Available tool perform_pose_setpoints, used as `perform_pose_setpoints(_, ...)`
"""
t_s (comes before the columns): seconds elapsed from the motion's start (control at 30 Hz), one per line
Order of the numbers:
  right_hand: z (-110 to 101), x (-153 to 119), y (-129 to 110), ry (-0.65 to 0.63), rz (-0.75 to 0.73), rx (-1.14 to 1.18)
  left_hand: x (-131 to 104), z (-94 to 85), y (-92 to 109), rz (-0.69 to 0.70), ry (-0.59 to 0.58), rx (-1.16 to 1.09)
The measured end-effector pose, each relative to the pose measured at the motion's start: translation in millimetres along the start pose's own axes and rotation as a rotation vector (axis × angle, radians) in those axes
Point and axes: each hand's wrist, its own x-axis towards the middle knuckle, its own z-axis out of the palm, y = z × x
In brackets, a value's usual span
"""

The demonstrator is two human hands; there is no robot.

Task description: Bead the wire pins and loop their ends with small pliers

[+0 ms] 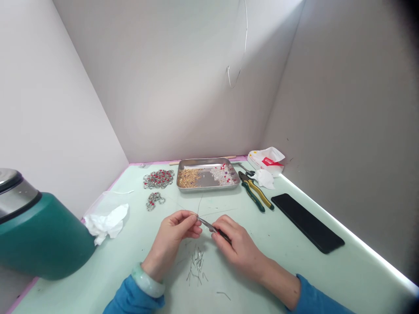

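My left hand (180,226) is closed, its thumb and forefinger pinching a thin wire (200,203) whose free length rises above the fingertips. My right hand (240,246) grips slim-nosed pliers (206,223) with silver jaws and a dark handle. Their tip reaches the wire at my left fingertips; the exact contact is too small to make out. Below both hands lies a loose pile of short wire pieces (197,261), with one bent piece (224,295) apart from it. Beyond the hands, a metal tray (209,189) holds gold beads (190,178) and clear and red beads (222,174).
Beaded chains lie in a large heap (159,179) and a small heap (155,200) left of the tray. Green-and-yellow pliers (257,192), a black phone (306,222) and a tissue packet (266,160) are on the right. A green flask (49,237) and crumpled tissue (108,222) occupy the left.
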Motion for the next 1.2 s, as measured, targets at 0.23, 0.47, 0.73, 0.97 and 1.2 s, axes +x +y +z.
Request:
perform_pose_setpoints(0.23,-2.6,0.9,-0.2,0.0,-0.025,0.033,-2.3,-0.5,2.5,0.032,-0.045,0.018)
perform_pose_setpoints(0.47,-1.2,0.3,0.7,0.015,-0.042,0.037,-1.9,2.0,2.3,0.047,-0.059,-0.019)
perform_pose_setpoints(0.73,-0.7,0.2,0.5,0.022,-0.009,0.037,-4.4,3.4,3.4,0.007,-0.056,-0.03)
perform_pose_setpoints(0.97,-0.8,-0.2,2.8,0.018,-0.019,-0.018,-3.3,3.1,3.3,-0.07,-0.062,-0.061)
perform_pose_setpoints(1.2,0.2,0.4,5.1,0.002,-0.031,-0.092,-3.2,1.5,-0.4,-0.152,-0.077,-0.05)
